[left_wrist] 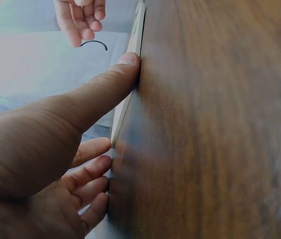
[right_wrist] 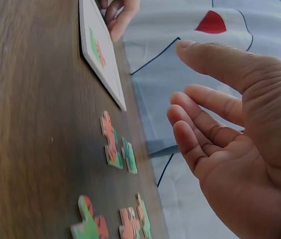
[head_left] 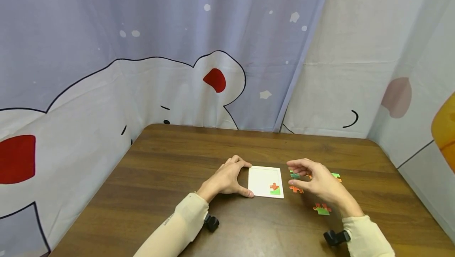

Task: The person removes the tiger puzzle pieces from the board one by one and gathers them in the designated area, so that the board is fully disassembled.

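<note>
A white square puzzle tray point(head_left: 258, 181) lies on the table, with a red and green puzzle piece point(head_left: 275, 189) in its near right corner. My left hand point(head_left: 226, 177) holds the tray at its left side, thumb on the near corner and index fingertip at the far corner. To the right of the tray, my right hand point(head_left: 321, 182) hovers above loose pieces, fingers bent loosely and nothing between them. Below it lie a red jigsaw piece point(head_left: 296, 189), a teal-green piece point(head_left: 294, 174) and a red and green piece point(head_left: 322, 210). Other pieces are partly hidden behind the hand.
The brown wooden table point(head_left: 177, 150) ends at a printed curtain point(head_left: 160, 91) behind and at both sides. A green piece point(head_left: 336, 176) lies beyond the right hand. Black wrist cameras sit on both cream sleeves point(head_left: 185, 217).
</note>
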Tool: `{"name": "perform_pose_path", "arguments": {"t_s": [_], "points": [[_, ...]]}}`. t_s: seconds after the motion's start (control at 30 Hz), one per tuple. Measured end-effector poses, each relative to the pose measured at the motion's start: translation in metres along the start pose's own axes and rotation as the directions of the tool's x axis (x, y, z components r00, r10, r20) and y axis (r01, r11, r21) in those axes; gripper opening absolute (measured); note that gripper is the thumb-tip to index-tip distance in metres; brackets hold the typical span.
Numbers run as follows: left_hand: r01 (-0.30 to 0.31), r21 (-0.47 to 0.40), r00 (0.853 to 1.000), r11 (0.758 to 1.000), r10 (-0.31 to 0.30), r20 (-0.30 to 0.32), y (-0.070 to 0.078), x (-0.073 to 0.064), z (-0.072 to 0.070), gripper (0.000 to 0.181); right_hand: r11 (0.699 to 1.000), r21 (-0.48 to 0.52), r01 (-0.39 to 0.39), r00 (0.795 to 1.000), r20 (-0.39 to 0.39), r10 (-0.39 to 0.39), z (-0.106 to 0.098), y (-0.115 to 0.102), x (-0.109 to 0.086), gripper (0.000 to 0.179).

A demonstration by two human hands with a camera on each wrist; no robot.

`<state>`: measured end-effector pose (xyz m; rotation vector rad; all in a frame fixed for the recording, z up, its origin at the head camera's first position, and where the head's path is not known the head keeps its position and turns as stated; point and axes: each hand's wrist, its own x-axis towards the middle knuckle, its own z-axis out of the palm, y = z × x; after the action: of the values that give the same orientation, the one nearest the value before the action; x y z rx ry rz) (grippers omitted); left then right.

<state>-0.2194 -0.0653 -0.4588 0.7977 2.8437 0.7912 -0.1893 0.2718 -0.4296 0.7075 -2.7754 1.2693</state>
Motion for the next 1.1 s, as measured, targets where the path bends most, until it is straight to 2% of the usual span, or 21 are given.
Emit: {"name": "perform_pose_path", "arguments": {"t_s": [0.23, 0.4, 0.73, 1.1], "points": [[-0.001, 0.005, 1.000, 1.000, 0.001, -0.003, -0.002, 0.002, 0.003, 0.098, 0.999, 0.025, 0.029, 1.000, -0.001, -0.029, 0.009, -0.005, 0.007, 0.054], [-0.001, 0.000, 1.000, 1.000, 0.001, -0.011, -0.002, 0.001, 0.003, 0.097, 0.996, 0.047, 0.076, 0.997, 0.017, -0.077, 0.020, -0.004, 0.011, 0.055], [0.002, -0.005, 1.000, 1.000, -0.002, -0.002, -0.001, 0.001, 0.004, 0.097, 0.997, 0.050, 0.064, 0.995, 0.074, -0.067, 0.039, 0.004, 0.011, 0.064], [-0.002, 0.005, 1.000, 1.000, 0.002, -0.008, -0.001, 0.001, 0.002, 0.097, 0.995, 0.019, 0.101, 0.990, 0.094, -0.102, 0.044, 0.006, 0.011, 0.058]]}}
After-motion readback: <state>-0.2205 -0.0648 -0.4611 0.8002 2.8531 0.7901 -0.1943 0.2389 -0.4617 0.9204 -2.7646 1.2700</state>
